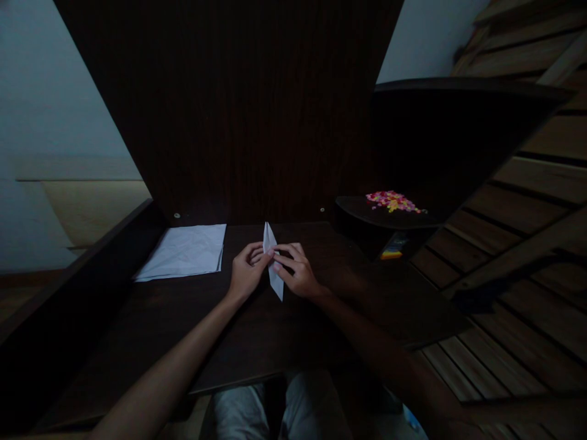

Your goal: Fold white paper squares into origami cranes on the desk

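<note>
A narrow folded sheet of white paper [276,283], pointed at both ends, is held over the dark desk between my two hands. My left hand [247,266] grips its left side, thumb pressed on the paper and the other fingers curled behind. On the right side, my right hand [297,269] pinches the same paper, its fingertips meeting the left thumb near the middle. Part of the fold is covered by the fingers. To the left lies a stack of white paper sheets [186,250], apart from both hands.
A dark wooden desk [257,342] has a raised side board [82,293] at left and a tall back panel [238,110]. On a corner shelf [355,211] at right sits a pile of small pink and yellow pieces [393,200]. Below is a small yellow-and-dark packet [392,249]. Wooden slats [527,256] stand further right.
</note>
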`<state>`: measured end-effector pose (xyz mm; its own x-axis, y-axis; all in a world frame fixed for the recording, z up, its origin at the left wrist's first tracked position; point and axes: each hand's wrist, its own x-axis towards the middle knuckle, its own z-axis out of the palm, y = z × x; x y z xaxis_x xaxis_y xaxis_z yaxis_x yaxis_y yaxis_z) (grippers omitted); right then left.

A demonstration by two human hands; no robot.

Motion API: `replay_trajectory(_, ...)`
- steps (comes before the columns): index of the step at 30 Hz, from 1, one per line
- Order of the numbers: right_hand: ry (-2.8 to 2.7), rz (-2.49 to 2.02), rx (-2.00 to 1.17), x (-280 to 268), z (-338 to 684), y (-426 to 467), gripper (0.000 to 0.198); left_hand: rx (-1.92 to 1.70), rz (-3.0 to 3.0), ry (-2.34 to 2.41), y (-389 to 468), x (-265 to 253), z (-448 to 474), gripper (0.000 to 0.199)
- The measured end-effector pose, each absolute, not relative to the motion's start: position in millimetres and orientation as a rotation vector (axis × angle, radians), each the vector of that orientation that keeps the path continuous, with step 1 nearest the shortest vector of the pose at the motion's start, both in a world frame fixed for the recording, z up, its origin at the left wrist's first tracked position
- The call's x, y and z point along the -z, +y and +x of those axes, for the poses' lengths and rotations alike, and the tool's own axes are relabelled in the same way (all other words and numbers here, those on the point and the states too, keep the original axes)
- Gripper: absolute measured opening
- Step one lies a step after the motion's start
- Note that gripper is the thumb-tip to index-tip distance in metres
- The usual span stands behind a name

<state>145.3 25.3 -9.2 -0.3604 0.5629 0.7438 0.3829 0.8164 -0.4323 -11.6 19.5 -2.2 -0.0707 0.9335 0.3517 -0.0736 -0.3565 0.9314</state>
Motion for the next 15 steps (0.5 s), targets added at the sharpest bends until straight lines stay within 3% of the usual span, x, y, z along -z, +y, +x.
replay_trajectory(11, -1.771, -0.754, -0.316, 14.9, 142.4, 31.1, 0.035, -1.495, 1.177, 0.941, 22.8, -0.3, -14.3, 0.053)
replay_trajectory(15, -1.725, -0.707, -0.581, 19.3, 143.4, 39.0, 0.039, -1.542, 1.165, 0.956, 24.5, 2.8, -14.6, 0.038)
